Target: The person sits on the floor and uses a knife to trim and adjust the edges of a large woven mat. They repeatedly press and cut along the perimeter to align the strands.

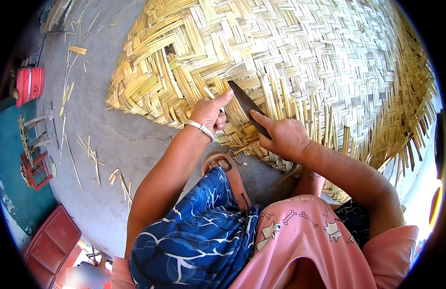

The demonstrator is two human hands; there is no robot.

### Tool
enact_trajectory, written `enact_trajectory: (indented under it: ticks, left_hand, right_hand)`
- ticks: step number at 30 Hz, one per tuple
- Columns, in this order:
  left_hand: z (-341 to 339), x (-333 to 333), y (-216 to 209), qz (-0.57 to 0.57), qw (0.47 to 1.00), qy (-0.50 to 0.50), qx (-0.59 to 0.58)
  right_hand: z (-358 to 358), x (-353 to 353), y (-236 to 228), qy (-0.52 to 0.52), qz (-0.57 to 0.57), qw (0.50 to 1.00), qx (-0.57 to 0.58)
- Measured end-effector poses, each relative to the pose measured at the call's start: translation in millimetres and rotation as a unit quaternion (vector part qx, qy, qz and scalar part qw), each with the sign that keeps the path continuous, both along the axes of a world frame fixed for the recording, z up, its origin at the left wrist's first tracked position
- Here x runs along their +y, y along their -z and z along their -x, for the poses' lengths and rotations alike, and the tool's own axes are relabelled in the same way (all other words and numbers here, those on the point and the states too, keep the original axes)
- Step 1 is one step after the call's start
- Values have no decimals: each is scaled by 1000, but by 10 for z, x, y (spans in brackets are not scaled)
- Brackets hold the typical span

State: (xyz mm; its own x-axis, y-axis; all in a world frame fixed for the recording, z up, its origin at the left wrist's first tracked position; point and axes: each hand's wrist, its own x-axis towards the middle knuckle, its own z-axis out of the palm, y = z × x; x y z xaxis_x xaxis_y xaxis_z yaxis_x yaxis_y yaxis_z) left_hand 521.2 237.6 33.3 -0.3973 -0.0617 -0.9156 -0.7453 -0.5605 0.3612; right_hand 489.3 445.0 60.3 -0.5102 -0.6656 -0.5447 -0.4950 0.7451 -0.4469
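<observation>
Looks like edge work on a big woven mat [305, 53] — it's spread out in front of the person over the grey floor [105, 139], with loose strip ends [286, 96] poking up along the near side. The right hand [283, 137] is wrapped firmly round the rear end of a dark flat blade [243, 101]. The left hand [209, 114] is curled nearly closed on a pale strip [208, 92] (can't tell if that's woven in or loose). My guess: the step is tucking or trimming those ends. Next move probably calls for a steady strip and a controlled blade — the tip's awfully near the left hand.
</observation>
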Motion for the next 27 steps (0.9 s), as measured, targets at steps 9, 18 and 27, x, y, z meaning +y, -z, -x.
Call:
enact_trajectory:
  ticks: [9,18,27]
  left_hand:
    - [-73,-32,33,-114,992,36,-40]
    - [99,198,218,174,984,22,-40]
    - [-171,-19,157,507,780,338,144]
  right_hand:
    - [28,35,46,7,8,1000,-18]
    - [21,50,96,-4,14,1000,0]
    - [30,46,99,-24,10,999,26]
